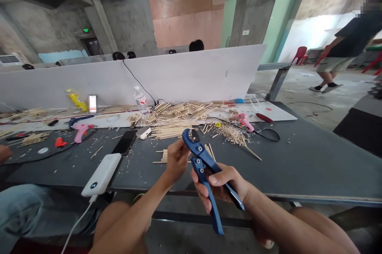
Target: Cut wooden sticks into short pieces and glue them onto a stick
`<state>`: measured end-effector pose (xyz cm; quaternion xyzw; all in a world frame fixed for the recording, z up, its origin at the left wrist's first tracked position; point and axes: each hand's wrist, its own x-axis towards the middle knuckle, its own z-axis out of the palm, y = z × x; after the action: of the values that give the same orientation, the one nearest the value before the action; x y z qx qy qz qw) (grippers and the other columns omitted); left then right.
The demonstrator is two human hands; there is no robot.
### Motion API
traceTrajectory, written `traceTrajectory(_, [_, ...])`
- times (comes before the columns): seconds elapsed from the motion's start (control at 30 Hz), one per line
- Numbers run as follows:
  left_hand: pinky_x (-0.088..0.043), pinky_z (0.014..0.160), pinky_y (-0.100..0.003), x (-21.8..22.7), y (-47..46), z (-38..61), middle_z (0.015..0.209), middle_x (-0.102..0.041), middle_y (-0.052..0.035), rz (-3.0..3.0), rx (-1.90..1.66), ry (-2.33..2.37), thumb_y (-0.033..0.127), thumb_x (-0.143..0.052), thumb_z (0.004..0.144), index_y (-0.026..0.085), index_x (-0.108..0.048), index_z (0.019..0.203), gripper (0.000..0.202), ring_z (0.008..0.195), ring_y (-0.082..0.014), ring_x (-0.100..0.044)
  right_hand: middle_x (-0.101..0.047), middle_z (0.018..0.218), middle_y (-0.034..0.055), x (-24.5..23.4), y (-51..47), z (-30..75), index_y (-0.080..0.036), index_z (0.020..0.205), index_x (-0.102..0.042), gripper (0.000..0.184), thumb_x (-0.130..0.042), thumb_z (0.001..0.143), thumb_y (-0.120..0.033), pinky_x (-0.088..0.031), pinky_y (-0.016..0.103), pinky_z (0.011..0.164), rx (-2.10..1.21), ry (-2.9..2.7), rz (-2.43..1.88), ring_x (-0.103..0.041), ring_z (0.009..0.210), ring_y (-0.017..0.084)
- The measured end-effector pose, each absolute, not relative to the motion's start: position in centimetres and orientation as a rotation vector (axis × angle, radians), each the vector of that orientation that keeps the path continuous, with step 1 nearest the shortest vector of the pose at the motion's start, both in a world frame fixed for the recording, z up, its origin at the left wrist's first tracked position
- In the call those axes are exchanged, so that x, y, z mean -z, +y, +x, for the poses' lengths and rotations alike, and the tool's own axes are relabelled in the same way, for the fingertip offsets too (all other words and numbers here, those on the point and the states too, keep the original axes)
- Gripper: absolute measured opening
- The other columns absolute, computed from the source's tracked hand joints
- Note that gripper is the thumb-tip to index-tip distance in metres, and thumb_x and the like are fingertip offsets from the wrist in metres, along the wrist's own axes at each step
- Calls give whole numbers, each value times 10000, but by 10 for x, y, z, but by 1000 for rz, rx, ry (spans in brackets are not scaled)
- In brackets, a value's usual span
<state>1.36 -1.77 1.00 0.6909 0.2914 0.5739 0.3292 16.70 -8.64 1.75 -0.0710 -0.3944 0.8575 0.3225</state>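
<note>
Dark grey work table (310, 162), its top scattered with wood chips. Centre: loose wooden sticks (170, 130) beside heaped stick frames (176, 111). Left of centre: pink hot-glue gun (80, 132) and black smartphone (125, 142). Right of centre: second pink hot-glue gun (242, 122). Lower left: white power bank (100, 174). Upper left: yellow bottle (76, 100), lying down.

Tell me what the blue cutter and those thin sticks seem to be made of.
The blue pipe cutter looks like painted metal from its satin sheen, though hard plastic is possible. The sticks look like bare pale wood: matte, with splinters nearby.
</note>
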Motion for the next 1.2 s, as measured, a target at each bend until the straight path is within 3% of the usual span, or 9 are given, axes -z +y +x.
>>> traceTrajectory(0.3, [-251, 452, -197, -22, -8, 5, 526, -342, 59, 1587, -1256, 618, 492, -595, 853, 153, -564, 725, 364, 461, -63, -282, -652, 799, 69, -28, -86, 179, -98, 992, -601, 342, -697, 728, -293, -518, 350, 656, -2148, -1223, -305, -659, 633, 194])
traceTrajectory(0.43, [-246, 448, -196, -25, -4, 1, 493, -392, 58, 1708, -1202, 717, 490, -525, 902, 148, -621, 864, 357, 439, -68, -308, -655, 847, 73, -41, -88, 192, -112, 1021, -603, 338, -696, 760, -307, -503, 356, 728, -1819, -1410, -648, -656, 727, 202])
traceTrajectory(0.63, [-276, 452, -202, -28, -5, -3, 557, -509, 33, 1866, -1207, 896, 450, -474, 937, 161, -630, 1123, 377, 436, -77, -363, -650, 705, 43, -33, -77, 200, -143, 926, -624, 256, -598, 797, -363, -444, 297, 655, -1076, -1587, -1333, -617, 681, 187])
traceTrajectory(0.8, [-326, 504, -213, -29, -11, -3, 679, -640, -21, 2129, -1185, 968, 386, -468, 946, 155, -684, 984, 318, 502, -95, -464, -589, 594, 9, -17, -70, 191, -193, 725, -571, 129, -561, 785, -307, -293, 269, 541, -435, -1833, -1681, -500, 542, 143])
traceTrajectory(0.93, [-336, 518, -214, -28, -12, -1, 651, -648, -26, 2220, -1090, 1033, 358, -446, 951, 149, -674, 926, 311, 531, -121, -527, -602, 610, 11, -13, -72, 183, -200, 735, -565, 120, -570, 798, -302, -262, 263, 538, -357, -1891, -1720, -504, 556, 144])
traceTrajectory(1.2, [-298, 500, -204, -29, -13, 1, 592, -625, -24, 2306, -987, 1121, 284, -428, 933, 162, -594, 722, 295, 485, -118, -513, -673, 703, 51, -10, -74, 178, -192, 813, -612, 156, -551, 829, -335, -280, 272, 569, -323, -1952, -1737, -585, 625, 181])
